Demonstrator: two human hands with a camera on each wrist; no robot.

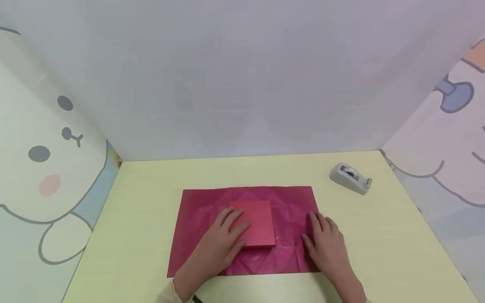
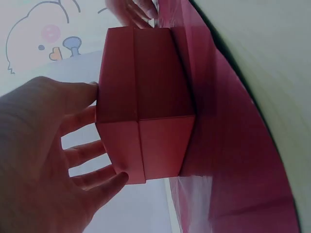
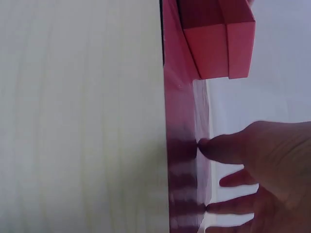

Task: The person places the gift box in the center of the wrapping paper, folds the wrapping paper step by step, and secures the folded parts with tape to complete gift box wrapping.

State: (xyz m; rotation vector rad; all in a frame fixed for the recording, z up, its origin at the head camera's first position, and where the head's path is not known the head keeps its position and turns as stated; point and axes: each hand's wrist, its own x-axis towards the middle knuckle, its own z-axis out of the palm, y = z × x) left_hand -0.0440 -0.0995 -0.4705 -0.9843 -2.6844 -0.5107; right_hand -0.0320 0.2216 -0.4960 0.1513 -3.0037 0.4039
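Fingers spread, not clasping, the left hand (image 1: pixel 215 248) rests on a red box (image 1: pixel 257 223) — seemingly to steady it near the middle of creased magenta paper (image 1: pixel 289 223). The right hand (image 1: pixel 329 244), gripping nothing, lays relaxed fingers on the paper's right side, perhaps to flatten it — a tape dispenser (image 1: pixel 350 179) sits beyond, apparently within reach.

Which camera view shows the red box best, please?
The left wrist view: the red box appears large, with two sides and the lid seam visible. The head view shows its top, partly covered by the left hand; the right wrist view shows only part, cut off above.
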